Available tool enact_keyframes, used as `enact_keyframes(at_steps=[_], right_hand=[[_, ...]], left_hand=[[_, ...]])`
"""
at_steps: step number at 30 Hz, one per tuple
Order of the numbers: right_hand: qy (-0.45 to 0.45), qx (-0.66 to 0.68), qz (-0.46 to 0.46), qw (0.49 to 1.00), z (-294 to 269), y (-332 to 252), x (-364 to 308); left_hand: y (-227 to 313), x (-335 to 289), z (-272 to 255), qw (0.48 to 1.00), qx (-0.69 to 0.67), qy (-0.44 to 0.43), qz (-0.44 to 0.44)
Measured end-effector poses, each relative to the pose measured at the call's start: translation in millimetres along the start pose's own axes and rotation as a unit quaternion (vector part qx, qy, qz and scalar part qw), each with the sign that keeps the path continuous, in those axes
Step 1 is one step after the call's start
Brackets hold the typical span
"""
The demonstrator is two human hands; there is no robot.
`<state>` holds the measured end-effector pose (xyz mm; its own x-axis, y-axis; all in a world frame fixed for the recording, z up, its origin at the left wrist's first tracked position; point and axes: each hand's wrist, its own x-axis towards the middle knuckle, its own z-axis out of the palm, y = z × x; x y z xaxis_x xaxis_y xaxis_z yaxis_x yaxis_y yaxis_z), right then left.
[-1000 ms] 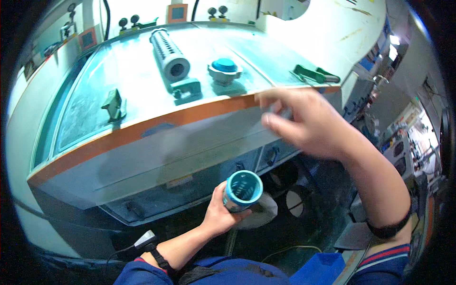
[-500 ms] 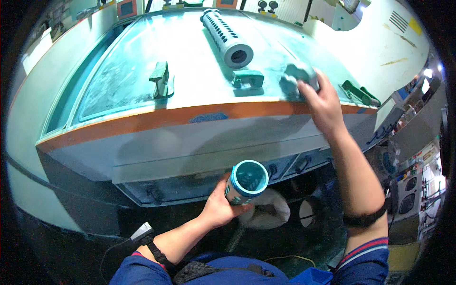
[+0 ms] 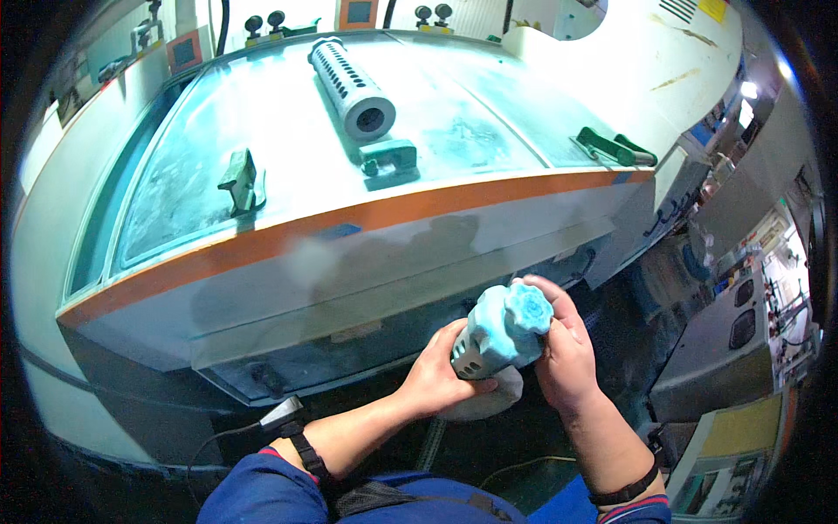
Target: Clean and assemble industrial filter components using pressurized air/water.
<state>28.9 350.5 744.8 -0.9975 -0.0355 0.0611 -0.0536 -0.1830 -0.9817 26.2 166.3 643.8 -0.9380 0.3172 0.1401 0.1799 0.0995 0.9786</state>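
Slotted canister (image 3: 468, 355) is between four and five o'clock from the middle of the view, gripped in front of the desk (image 3: 471, 189) and tilted with its capped end towards one o'clock. At ten o'clock, an upright green block (image 3: 237, 179) stands on the desk near the orange front edge. Towards eleven, a grey perforated tube (image 3: 349, 87) lies on its side, hollow end facing the person, perhaps so that it is easy to reach. Just beside that end sits a low grey-green block (image 3: 397, 155); it might stop the tube rolling, though whether the two touch I cannot tell.

Near six o'clock, the left hand (image 3: 436, 371) curls round the canister's body, thumb across the near side, the other fingers largely hidden behind; this grip presumably steadies the body and leaves the capped end free. At four o'clock, the right hand (image 3: 569, 354) has its fingers narrowed around the pale blue lobed cap (image 3: 531, 307), thumb low on the rim and forefinger over the top; the lobes likely give purchase. At two o'clock, a dark green clamp-like piece (image 3: 615, 147) rests at the desk's right end.
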Motion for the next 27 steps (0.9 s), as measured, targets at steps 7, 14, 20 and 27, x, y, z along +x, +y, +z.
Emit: enact_keyframes(at_steps=[7, 14, 20, 27], right_hand=[[-0.016, -0.280, -0.120, 0.952, -4, -35, -17], [-0.185, -0.026, -0.102, 0.977, -32, -86, -14], [-0.114, -0.065, -0.080, 0.988, -45, -106, -23], [0.093, -0.285, -0.121, 0.946, -27, -109, -69]], left_hand=[[27, 15, 10, 0.994, 0.053, -0.001, 0.096], [70, 37, 0, 0.955, -0.136, -0.250, 0.088], [81, 48, 24, 0.920, -0.231, -0.301, 0.097], [102, 30, 54, 0.992, -0.006, -0.109, 0.058]])
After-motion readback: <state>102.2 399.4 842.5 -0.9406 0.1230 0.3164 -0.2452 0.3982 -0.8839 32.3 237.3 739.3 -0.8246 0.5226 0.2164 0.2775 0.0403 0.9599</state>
